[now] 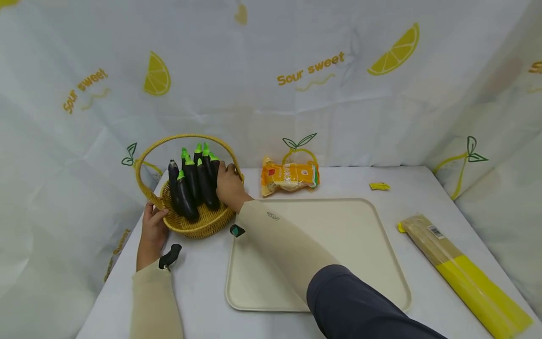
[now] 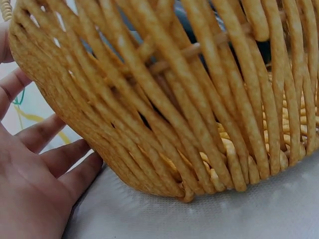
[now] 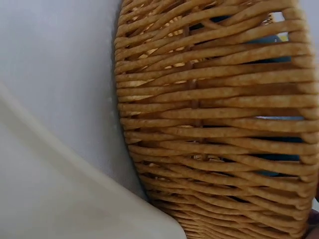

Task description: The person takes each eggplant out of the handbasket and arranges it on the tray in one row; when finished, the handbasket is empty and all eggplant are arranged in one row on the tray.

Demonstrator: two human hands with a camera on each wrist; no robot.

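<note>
Eggplants (image 1: 192,186), about eight, overlapping, stand propped in one wicker basket (image 1: 201,230) beside one tray (image 1: 351,245); left hand (image 1: 153,228), fingers spread against the basket's side, apparently steadies it while right hand (image 1: 230,186) meets the rightmost eggplant (image 1: 215,168), its grip too hidden to tell.

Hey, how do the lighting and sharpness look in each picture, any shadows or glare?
Head: soft, even light, small pale highlights on the eggplants; left wrist: the basket looks fairly sharp up close, the cloth below it greyish; right wrist: faint shadow along the basket's base, little detail in the cloth.
</note>
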